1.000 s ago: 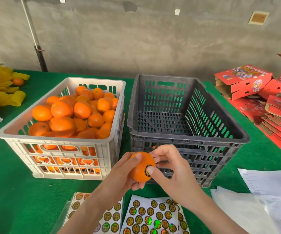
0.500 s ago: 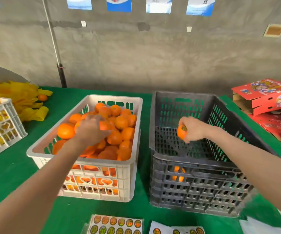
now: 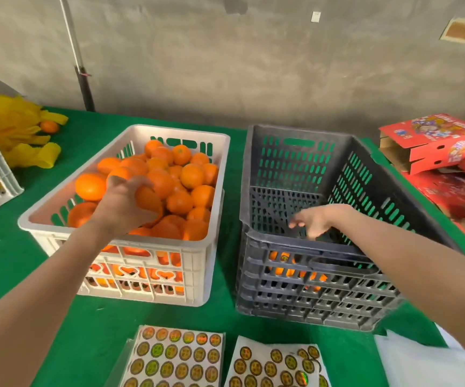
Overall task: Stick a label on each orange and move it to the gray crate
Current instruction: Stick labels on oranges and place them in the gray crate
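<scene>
Orange, round and with a finely dimpled skin, the fruit (image 3: 148,197) sits in the left hand (image 3: 122,205), whose fingers are curled around it from above. It is at the near left part of the heap in the white crate (image 3: 156,245). It has no real long axis, so any face can take a label.

The label sheets (image 3: 175,358) lie flat on the near edge of the table, nearer to the person than both crates, so the held orange is far and left of them. The right hand (image 3: 315,222) is above the near wall of the gray crate (image 3: 337,297). Its fingers are spread and it seems to hold nothing, though it is blurred. I judge this free hand is the one to peel a sticker, as it is nearer to the right sheet (image 3: 276,364).

Both crates are hard slotted plastic. Through the gray slots a few oranges (image 3: 280,261) show at the bottom. The stickers are small shiny discs, and the table cloth (image 3: 2,247) is green and felt-like.
</scene>
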Available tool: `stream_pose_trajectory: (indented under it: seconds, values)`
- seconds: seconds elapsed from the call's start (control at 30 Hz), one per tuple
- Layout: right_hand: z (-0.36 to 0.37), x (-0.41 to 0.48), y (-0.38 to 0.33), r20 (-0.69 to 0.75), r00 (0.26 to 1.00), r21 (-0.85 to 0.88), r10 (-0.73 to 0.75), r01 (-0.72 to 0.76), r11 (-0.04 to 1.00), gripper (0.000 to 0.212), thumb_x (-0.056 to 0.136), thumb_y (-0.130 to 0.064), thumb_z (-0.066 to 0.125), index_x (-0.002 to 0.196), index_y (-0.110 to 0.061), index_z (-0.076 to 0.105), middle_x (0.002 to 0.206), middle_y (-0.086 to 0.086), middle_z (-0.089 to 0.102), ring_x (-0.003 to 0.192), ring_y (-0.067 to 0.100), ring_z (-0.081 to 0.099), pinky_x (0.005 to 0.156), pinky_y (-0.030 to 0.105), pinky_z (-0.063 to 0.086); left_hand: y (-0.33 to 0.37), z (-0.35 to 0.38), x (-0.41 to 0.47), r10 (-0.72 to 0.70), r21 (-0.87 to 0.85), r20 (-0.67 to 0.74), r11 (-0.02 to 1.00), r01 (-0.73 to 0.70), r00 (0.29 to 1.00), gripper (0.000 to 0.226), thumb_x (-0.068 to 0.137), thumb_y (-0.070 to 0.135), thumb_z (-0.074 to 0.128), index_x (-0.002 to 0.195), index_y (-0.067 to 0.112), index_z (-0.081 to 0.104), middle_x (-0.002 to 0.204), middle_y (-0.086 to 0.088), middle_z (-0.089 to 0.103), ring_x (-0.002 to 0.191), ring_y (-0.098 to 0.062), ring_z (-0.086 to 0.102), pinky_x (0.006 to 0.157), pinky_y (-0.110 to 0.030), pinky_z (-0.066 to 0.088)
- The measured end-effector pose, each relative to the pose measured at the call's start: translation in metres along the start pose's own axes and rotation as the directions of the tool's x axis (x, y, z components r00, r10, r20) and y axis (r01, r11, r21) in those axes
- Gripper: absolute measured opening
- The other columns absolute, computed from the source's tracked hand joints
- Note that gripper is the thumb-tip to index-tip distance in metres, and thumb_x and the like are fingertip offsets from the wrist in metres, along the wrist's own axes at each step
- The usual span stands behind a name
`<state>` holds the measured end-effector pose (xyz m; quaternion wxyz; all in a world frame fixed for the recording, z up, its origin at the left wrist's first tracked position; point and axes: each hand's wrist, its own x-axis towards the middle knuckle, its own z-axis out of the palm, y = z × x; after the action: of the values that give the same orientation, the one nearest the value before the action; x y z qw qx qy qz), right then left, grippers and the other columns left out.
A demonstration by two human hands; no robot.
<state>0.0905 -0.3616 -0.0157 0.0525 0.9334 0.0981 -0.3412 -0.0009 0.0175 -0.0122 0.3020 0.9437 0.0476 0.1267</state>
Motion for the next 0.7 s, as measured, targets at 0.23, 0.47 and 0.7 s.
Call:
stream_pose_trajectory:
  seconds: [0.23,0.47,0.7]
  values:
    - [0.012,-0.129,-0.069,-1.000,0.000,-0.006,-0.016,0.915,0.402,0.016,0.089,-0.016,0.057,0.080,-0.027,0.064,0.076,0.002,0.067,0.064,0.011,0.063,0.059,0.023,0.048,0.053,0.000,-0.068,-0.006,-0.834,0.021,0.552,0.021,1.000,0.058,0.063,0.037,0.084,0.113,0.048,0.057,0.129,0.002,0.052,0.113,-0.024,0.057,0.080,-0.041,0.056]
    - [0.194,-0.060,-0.114,-0.239,0.929,0.194,-0.283,0.332,0.923,0.031,0.098,-0.022,0.044,0.113,-0.002,0.061,0.119,0.016,0.058,0.109,0.027,0.054,0.093,0.037,0.045,0.065,0.032,-0.139,-0.054,-0.934,0.267,0.233,0.272,0.962,0.049,0.065,0.020,0.078,0.110,0.025,0.059,0.114,-0.003,0.065,0.101,-0.025,0.066,0.067,-0.030,0.057]
    - [0.214,-0.034,-0.122,-0.232,0.954,0.233,-0.188,0.242,0.942,0.041,0.086,-0.020,0.054,0.047,-0.016,0.041,0.052,0.001,0.040,0.053,0.020,0.047,0.078,0.040,0.054,0.061,0.086,-0.182,-0.096,-0.777,0.586,0.215,0.591,0.805,0.066,0.058,0.033,0.074,0.118,0.018,0.053,0.119,-0.010,0.059,0.104,-0.025,0.063,0.067,-0.026,0.056]
